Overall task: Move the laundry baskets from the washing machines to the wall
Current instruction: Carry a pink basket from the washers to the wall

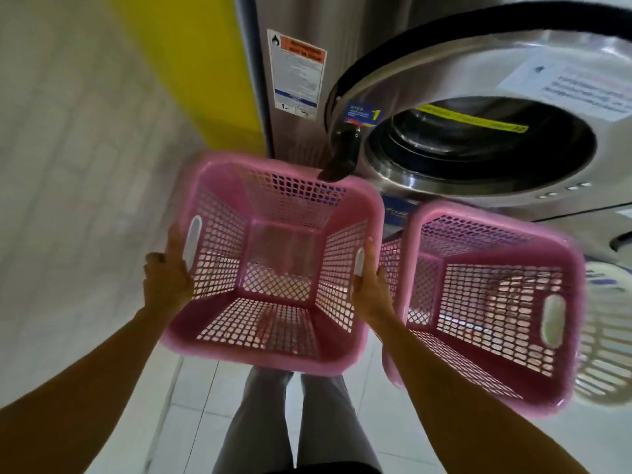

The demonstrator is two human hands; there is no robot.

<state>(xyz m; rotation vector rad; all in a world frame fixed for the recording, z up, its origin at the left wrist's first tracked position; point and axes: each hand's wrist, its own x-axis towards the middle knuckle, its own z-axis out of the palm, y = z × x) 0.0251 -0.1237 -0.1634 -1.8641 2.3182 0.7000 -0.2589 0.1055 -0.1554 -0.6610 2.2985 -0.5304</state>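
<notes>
Head view: you stand at the washing machine, door open, drum looks empty.
Held basket: pink, empty, carried level in front of you.
Left hand: closed on the left rim beside the handle slot.
Right hand: closed on the right rim at its slot; a grip on each side likely keeps it balanced.
Second basket: pink, just right of the held one, untouched.
White basket: behind it, partly hidden.
Wall: to your left, probable drop-off.

A laundromat: a steel front-loading washing machine bears instruction stickers, pink laundry baskets before it.
</notes>
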